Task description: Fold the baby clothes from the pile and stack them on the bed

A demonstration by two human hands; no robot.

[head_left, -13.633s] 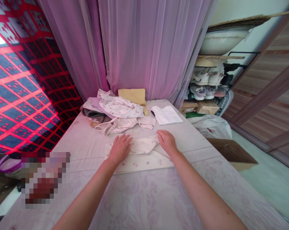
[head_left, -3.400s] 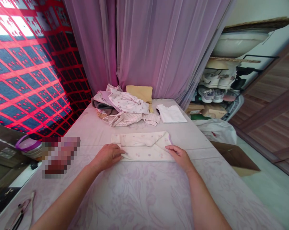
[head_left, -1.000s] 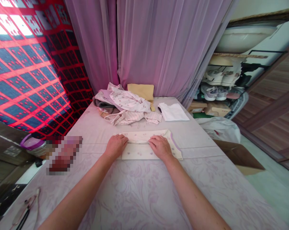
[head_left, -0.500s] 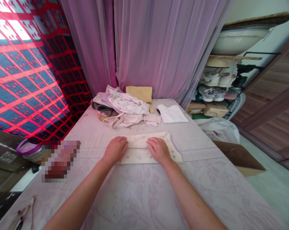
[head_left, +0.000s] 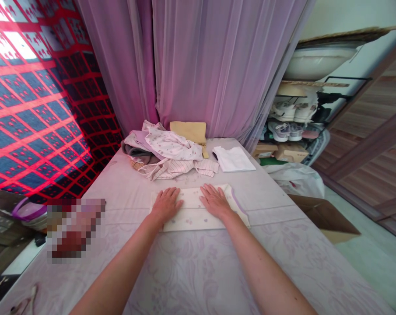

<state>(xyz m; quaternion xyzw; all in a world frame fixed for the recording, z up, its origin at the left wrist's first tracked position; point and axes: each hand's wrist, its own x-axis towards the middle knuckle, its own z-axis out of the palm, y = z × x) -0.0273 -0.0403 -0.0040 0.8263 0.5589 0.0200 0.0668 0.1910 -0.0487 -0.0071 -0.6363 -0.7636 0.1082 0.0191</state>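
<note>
Pressing down on a cream garment (head_left: 193, 222), with both hands open and gripping nothing.
Near the far left corner of the cloth-covered surface (head_left: 184, 271), a loose, crumpled heap of clothes (head_left: 174, 146), soft, printed and striped; behind it, by the far edge, a flat yellow cloth (head_left: 188, 130). Mid-surface, left hand (head_left: 166, 204) palm down on the left part of the garment, folded into a long, smooth strip; right hand (head_left: 215, 201) flat further right, short of a purple-trimmed curve, not tucked in. Near the far right corner, a neatly folded white cloth (head_left: 236, 159).
</note>
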